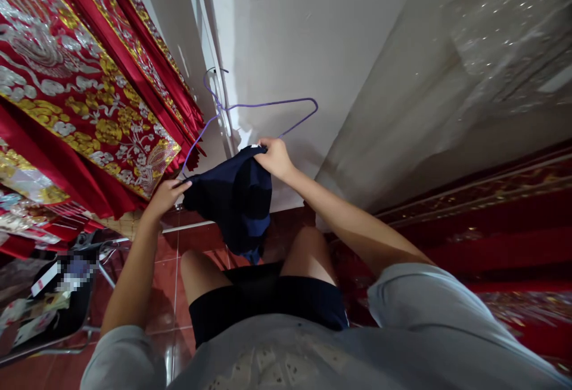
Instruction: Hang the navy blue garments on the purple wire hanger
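Note:
A dark navy cloth garment (232, 193) hangs between my two hands, its lower part dangling in folds above my knees. My left hand (168, 193) pinches its left upper corner. At the right upper corner, my right hand (273, 156) grips the edge, with a small white patch showing beside the fingers. Just beyond the garment is a purple wire hanger (268, 104), its hook up by the white door edge. The hanger's left lower end reaches down to my left hand; its right arm runs behind my right hand, and its lower bar is hidden.
Red cloth with gold and silver embroidery (107, 116) hangs on the left. A black chair (75, 312) holding small items stands at lower left. Ahead rises a white wall (295, 33); clear plastic sheeting (491, 50) covers something on the right. Red tiles (165, 295) form the floor.

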### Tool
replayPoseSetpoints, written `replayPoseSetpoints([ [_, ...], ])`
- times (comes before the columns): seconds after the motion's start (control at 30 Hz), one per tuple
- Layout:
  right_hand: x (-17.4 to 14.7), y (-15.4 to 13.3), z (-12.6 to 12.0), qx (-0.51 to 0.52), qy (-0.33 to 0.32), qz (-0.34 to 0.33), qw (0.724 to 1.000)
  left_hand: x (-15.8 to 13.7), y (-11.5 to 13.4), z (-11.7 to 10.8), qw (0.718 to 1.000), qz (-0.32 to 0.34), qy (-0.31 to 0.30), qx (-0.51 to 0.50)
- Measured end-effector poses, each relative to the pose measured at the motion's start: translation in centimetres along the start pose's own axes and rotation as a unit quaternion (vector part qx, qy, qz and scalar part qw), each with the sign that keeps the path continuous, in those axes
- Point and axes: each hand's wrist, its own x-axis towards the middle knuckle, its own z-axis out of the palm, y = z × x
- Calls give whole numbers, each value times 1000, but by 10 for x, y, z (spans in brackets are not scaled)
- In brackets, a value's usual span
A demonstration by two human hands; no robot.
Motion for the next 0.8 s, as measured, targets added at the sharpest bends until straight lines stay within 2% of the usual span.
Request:
replayPoseSetpoints([
  [0.07,-2,4,2,6,0,15,1000,3,-8,8,991,-62,-58,-102],
  [0.1,-2,6,3,10,-2,22,1000,5,-11,10,985,-78,-60,-140],
  [0.17,-1,9,5,20,1,29,999,8,-14,9,983,-67,-18,-169],
  [0.3,4,10,9,35,15,26,999,16,-2,-8,988,55,102,-98],
  [0.4,-1,9,15,65,13,33,997,25,23,-13,974,174,143,-20],
  [0.5,-13,7,22,99,12,33,994,39,51,-4,951,265,159,23],
  [0.67,-23,11,15,103,30,-18,994,64,81,8,939,297,149,95],
  [0.73,-18,20,2,79,66,-29,994,68,85,8,934,302,152,112],
  [0.8,-8,33,-13,52,111,-4,992,69,85,6,929,308,154,134],
])
